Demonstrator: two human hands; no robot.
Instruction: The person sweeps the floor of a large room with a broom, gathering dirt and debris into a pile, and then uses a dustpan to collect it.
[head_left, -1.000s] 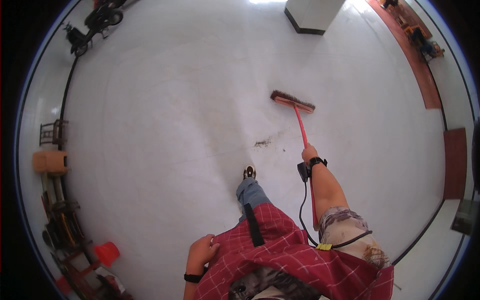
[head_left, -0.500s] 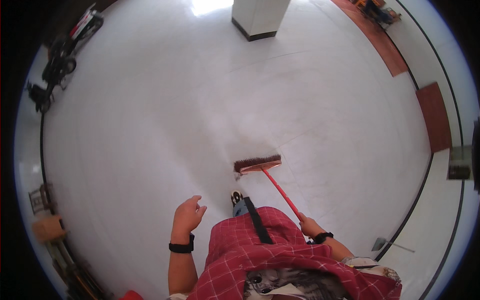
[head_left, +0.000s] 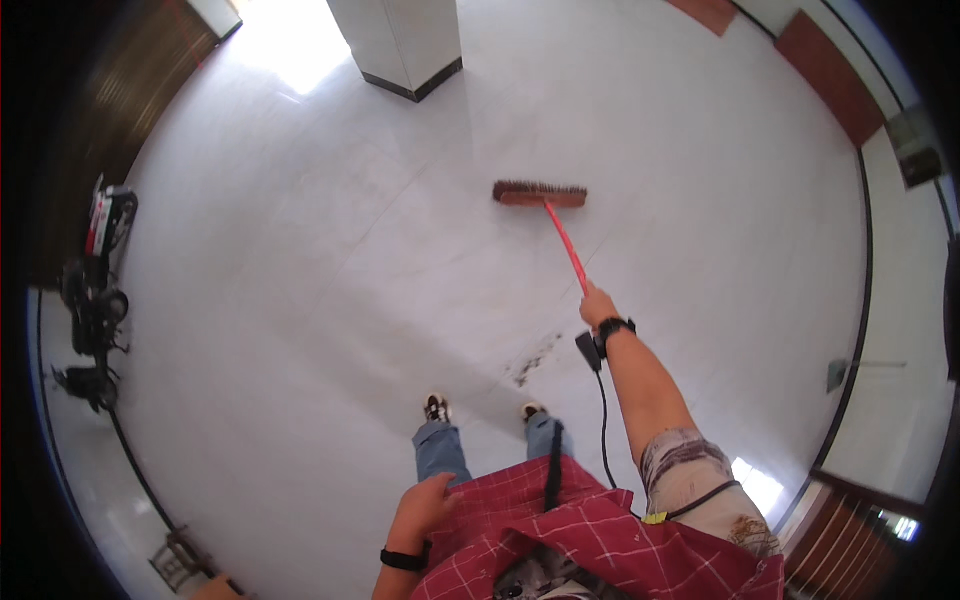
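Note:
My right hand (head_left: 599, 306) is closed around the red handle of a broom (head_left: 541, 196), with the arm stretched out ahead. The broom has a wide reddish-brown head with dark bristles, and its head is tilted so the bristles point away from me. Between the broom and my shoes lies a scattered streak of dark dirt (head_left: 538, 360) on the pale floor (head_left: 280, 220). Close to my red checked apron (head_left: 520, 487), my left hand (head_left: 428, 503) hangs with loosely extended fingers and nothing visible in them. Part of its fingers is hard to make out.
A square white pillar (head_left: 400, 45) stands ahead on the floor. Motorbikes (head_left: 95, 300) are parked along the left side, near a brown shutter (head_left: 120, 110). A reddish-brown board (head_left: 830, 75) leans at the far right wall. A black cable (head_left: 605, 430) hangs beside my right arm.
The broom has moved forward, away from my body, as my right arm straightened. My left hand has dropped back toward the apron. The dirt streak now shows in front of my shoes.

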